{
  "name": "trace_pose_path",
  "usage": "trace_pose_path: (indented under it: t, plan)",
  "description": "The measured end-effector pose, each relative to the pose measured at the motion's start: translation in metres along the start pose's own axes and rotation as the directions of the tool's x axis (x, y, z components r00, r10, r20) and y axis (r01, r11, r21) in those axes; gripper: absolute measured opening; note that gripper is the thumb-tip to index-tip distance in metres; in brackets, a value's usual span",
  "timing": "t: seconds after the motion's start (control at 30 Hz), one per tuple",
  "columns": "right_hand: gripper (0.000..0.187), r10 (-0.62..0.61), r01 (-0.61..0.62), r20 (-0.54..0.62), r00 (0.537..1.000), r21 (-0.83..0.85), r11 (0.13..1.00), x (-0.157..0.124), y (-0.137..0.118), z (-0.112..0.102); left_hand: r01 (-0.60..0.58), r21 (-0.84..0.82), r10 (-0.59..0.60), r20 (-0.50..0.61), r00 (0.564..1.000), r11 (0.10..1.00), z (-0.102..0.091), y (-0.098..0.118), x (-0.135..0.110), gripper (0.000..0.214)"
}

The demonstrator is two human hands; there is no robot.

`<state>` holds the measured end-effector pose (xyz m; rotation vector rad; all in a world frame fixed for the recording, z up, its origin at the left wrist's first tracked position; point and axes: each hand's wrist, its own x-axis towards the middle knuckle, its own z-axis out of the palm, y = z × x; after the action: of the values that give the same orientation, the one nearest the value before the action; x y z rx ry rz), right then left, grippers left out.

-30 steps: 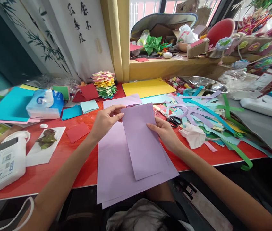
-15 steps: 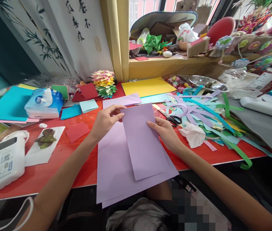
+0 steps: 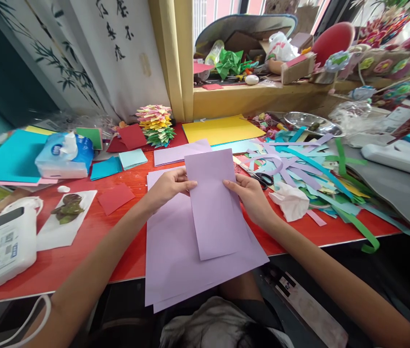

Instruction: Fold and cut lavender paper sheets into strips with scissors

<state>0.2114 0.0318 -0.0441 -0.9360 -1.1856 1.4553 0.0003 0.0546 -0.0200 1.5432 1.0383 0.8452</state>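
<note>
A narrow rectangle of purple paper is held up between my two hands, tilted slightly. My left hand pinches its left edge near the upper part, thumb in front. On the opposite edge, my right hand grips it with the thumb on the front face. Below it lie larger purple sheets, which overhang the front edge of the table. Behind the held paper is another purple strip of paper. Black-handled scissors rest just beyond my right hand, partly covered.
The red table carries a heap of cut paper strips and a crumpled tissue at right. On the left are a tissue pack, blue paper squares and a red square. A folded-paper stack stands behind.
The purple rectangle has risen a little and turned more upright. My left hand has slid from its top corner down along the left edge. My right hand stays at the right edge.
</note>
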Motion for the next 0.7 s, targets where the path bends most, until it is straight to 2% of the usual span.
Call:
trace_pose_path:
  t: [0.07, 0.23, 0.3, 0.4, 0.47, 0.63, 0.7]
  plan:
    - [0.020, 0.007, -0.007, 0.004, 1.000, 0.014, 1.000, -0.0002, -0.0005, 0.0000, 0.021, 0.004, -0.021, 0.003, 1.000, 1.000, 0.0028, -0.0006, -0.0008, 0.034]
    - [0.020, 0.098, -0.098, 0.000, 0.995, -0.043, 0.994, -0.0010, -0.0025, 0.0005, -0.034, -0.020, 0.030, -0.138, 0.990, 0.999, 0.0051, -0.0013, -0.0012, 0.031]
    - [0.020, 0.088, -0.088, -0.002, 0.996, -0.042, 0.995, -0.0006, -0.0024, 0.0000, -0.036, -0.028, 0.032, -0.126, 0.992, 0.999, 0.0053, -0.0016, -0.0010, 0.033]
    - [0.021, 0.043, -0.043, -0.007, 0.999, -0.014, 0.999, 0.0005, -0.0011, -0.0012, 0.027, -0.032, -0.027, -0.014, 1.000, 0.999, 0.0061, -0.0029, -0.0005, 0.037]
    - [0.022, 0.028, -0.028, -0.004, 1.000, 0.000, 1.000, 0.0011, -0.0002, -0.0018, 0.050, -0.030, -0.050, 0.020, 0.999, 0.998, 0.0067, -0.0042, -0.0002, 0.035]
    - [0.024, 0.068, -0.068, -0.001, 0.998, -0.009, 0.998, 0.0018, 0.0009, -0.0016, -0.003, -0.045, -0.002, -0.103, 0.995, 0.999, 0.0070, -0.0057, 0.0001, 0.032]
    - [0.024, 0.064, -0.064, -0.010, 0.998, -0.017, 0.998, 0.0020, 0.0010, -0.0013, -0.001, -0.058, -0.004, -0.086, 0.996, 0.998, 0.0076, -0.0056, -0.0001, 0.035]
